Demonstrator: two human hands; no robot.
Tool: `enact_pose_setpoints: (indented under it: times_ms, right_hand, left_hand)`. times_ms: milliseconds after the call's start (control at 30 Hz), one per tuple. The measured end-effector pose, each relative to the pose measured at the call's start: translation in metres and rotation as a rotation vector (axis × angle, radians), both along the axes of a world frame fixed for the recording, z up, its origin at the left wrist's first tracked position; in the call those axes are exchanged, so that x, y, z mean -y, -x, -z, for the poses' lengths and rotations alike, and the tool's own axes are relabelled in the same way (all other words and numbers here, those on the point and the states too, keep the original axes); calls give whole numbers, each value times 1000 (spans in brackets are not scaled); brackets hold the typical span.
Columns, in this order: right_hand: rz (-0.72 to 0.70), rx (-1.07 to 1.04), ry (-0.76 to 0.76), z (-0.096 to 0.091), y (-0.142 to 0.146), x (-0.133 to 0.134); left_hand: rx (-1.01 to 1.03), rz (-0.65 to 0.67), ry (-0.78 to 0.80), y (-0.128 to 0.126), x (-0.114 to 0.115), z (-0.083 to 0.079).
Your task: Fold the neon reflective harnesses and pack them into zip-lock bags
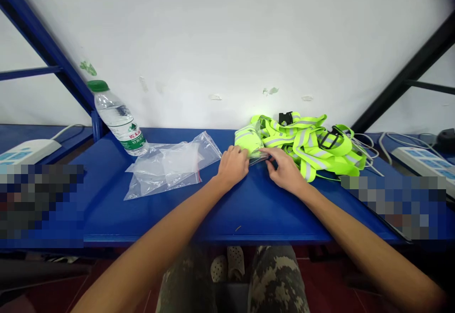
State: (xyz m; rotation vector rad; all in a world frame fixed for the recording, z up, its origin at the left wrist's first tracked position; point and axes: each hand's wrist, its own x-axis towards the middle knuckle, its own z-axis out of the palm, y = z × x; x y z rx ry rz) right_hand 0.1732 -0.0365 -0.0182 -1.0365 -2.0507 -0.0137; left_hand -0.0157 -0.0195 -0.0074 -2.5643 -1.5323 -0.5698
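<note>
A clear plastic bag (pixel 256 153) lies on the blue table with a folded neon-yellow reflective strap (pixel 247 138) inside it. My left hand (pixel 233 165) rests at the bag's left side, its fingers curled and closed on the near edge. At the bag's right corner my right hand (pixel 284 170) pinches the edge between thumb and fingers. Just behind and right of my right hand spreads a pile of neon-yellow reflective straps (pixel 309 144) with grey stripes and black buckles. Flat clear zip bags (pixel 167 166) lie left of my left hand, overlapping each other.
A water bottle (pixel 121 121) with a green cap stands at the back left. White power strips (pixel 30 151) lie at the left, and another power strip (pixel 426 163) at the right with white cables (pixel 369 154). A white wall (pixel 227 42) closes off the back. Blue metal posts (pixel 64 73) frame the table.
</note>
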Motion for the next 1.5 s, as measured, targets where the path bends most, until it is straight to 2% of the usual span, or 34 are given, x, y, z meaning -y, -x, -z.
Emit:
enact_pose_setpoints:
  times_ms: [133,200,367,433,500,567,633,733,800,867,1133,1333,1500]
  right_hand:
    - [38,64,-164,-4,-6,-6]
    - [3,53,-209,-9,-8,-8]
    - [-154,4,-152,-25,-2,-9]
    - [-128,-103,-91,-33,2,-11]
    - [-42,-290,-2,-41,6,-16]
    - [4,-518,109,-47,8,-22]
    - [-28,-729,230,-51,11,-28]
    - [-101,-941,367,-49,16,-31]
    - [-126,-1014,418,-47,19,-27]
    - [-152,-1047,450,-46,20,-22]
    - [-208,-1011,482,-52,10,-18]
    - [-210,-1036,532,-50,8,-19]
    - [-180,-1108,589,-53,10,-16]
  left_hand:
    - [133,113,-61,13,0,0]
    - [263,151,-95,15,-1,0]
    - [628,134,-179,14,-2,-11]
    - [756,121,-188,16,-1,-20]
    - [908,132,-156,18,-1,-30]
    - [1047,187,-67,21,-4,-41]
    - [1123,270,55,21,-11,-51]
    - [1156,353,279,20,-26,-61]
    - [1187,364,445,17,-34,-64]
    - [1210,359,532,13,-39,-65]
    - [1257,324,381,-2,-36,-61]
    - [1101,300,228,-2,-30,-64]
    - [1048,285,198,-4,-28,-61]
